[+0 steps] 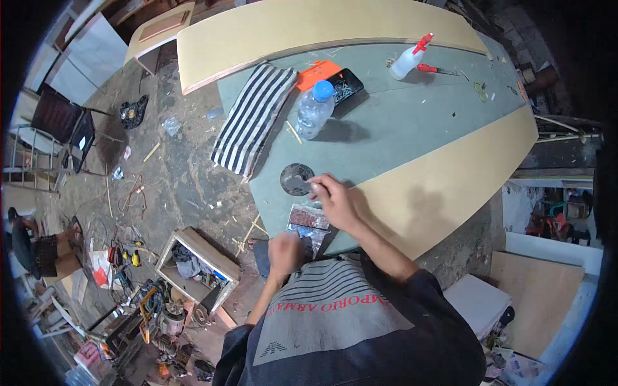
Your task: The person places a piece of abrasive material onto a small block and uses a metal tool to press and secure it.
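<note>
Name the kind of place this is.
Likely a woodworking workshop: a large curved-edged panel lies on the green worktop, tools clutter the floor, and a wooden box sits beside them.

Red lettering (327, 303) across grey-fronted shirt (335, 334)

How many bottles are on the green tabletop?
2: the clear blue-capped bottle, right of the striped cloth, and the white red-nozzled bottle, farther away, beside the red-handled tool. Both stand uncovered.

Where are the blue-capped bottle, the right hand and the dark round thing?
Blue-capped bottle (314, 117): head view, clear body.
Right hand (335, 202): head view, its middle.
Dark round thing (294, 181): head view, near its middle.
</note>
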Tool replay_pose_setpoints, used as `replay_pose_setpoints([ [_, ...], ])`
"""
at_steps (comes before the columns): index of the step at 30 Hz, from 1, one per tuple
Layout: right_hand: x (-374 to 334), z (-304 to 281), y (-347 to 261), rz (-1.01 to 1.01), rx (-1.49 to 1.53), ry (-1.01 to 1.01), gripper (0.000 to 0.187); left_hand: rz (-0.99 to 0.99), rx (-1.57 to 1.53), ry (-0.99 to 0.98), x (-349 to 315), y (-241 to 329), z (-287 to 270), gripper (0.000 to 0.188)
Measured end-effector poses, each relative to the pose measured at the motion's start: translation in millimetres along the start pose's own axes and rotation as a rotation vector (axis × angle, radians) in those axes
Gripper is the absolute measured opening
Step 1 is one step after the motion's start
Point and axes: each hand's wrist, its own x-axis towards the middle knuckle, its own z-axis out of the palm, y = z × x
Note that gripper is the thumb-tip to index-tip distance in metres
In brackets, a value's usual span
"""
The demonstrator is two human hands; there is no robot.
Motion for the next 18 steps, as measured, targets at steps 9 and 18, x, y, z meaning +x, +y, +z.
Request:
replay_pose_setpoints([
  [9, -4.5, 23.6, 15.6, 0.186, 0.232, -0.050, 0.017, 0.354, 0.413, 0.287, 3.1, 48.3, -3.6, 0.031],
  [18, 1.9, 36.2, 19.0, 0.235, 0.304, -0.129, 0.016, 1.015, 1.038, 0.083, 24.2, 27.1, -18.0, 0.032],
])
